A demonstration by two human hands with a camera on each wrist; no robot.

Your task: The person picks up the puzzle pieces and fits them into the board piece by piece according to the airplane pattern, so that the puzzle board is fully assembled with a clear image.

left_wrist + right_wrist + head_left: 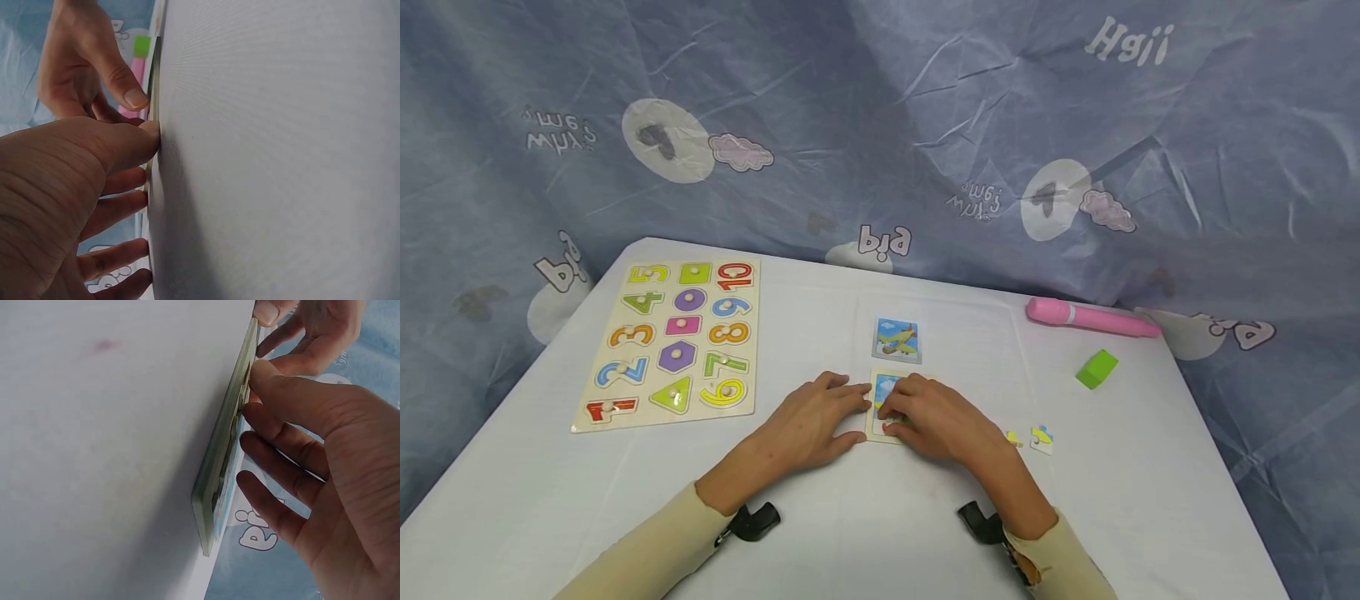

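A small jigsaw board (885, 383) with a pale frame and a blue-sky picture lies on the table between the hands. My left hand (816, 421) rests at its left edge, thumb at the near corner and the other fingers spread along the side. Over the board's right part is my right hand (936, 417), its fingertips touching the puzzle face and covering much of the picture. From the side, the right wrist view shows the thumb and fingertips along the top of the board (228, 450), where pieces stand slightly uneven. Two loose jigsaw pieces (1041, 438) lie beyond the right wrist.
A picture card (897, 341) of a yellow airplane lies just behind the board. On the left is a wooden number-and-shape board (651, 400) with knobbed pieces. A pink marker-like tube (1105, 320) and a green block (1097, 369) sit at the right. A printed cloth (850, 125) hangs behind.
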